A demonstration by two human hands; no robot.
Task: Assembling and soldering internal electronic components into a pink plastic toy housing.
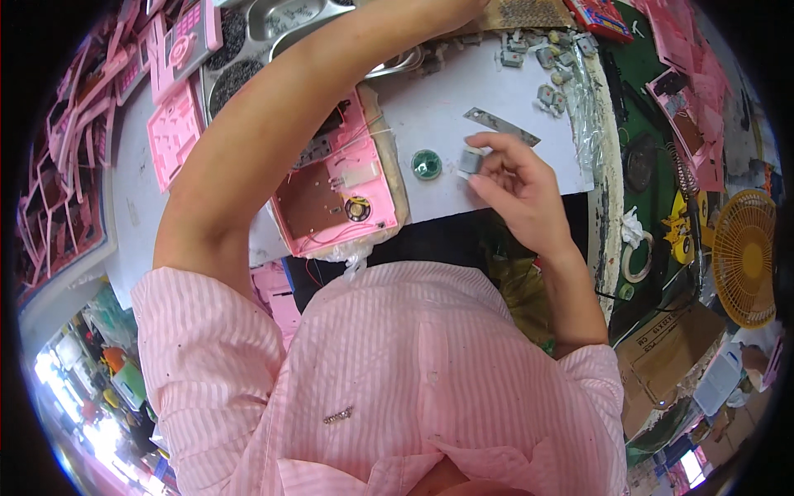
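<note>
My right hand [517, 186] is over the white worktop, pinching a small grey boxy part with a white end [471, 159] between thumb and fingers. My left arm reaches across to the far edge, where my left hand [459, 8] is mostly cut off by the top of the picture. Its fingers do not show; it is nearest to a brown tray of small parts [525, 14]. Under my left forearm lies an open pink plastic casing [376, 169] with wires and a round speaker [357, 208], partly hidden by the arm. A round green thing [426, 164] sits between casing and right hand.
A metal ruler [502, 126] lies beyond my right hand. More grey boxy parts [550, 97] are heaped at the far right. Metal trays [291, 18] hold dark small pieces. Pink casings [78, 140] pile up at left. On the right are a green surface and a yellow fan grille [746, 258].
</note>
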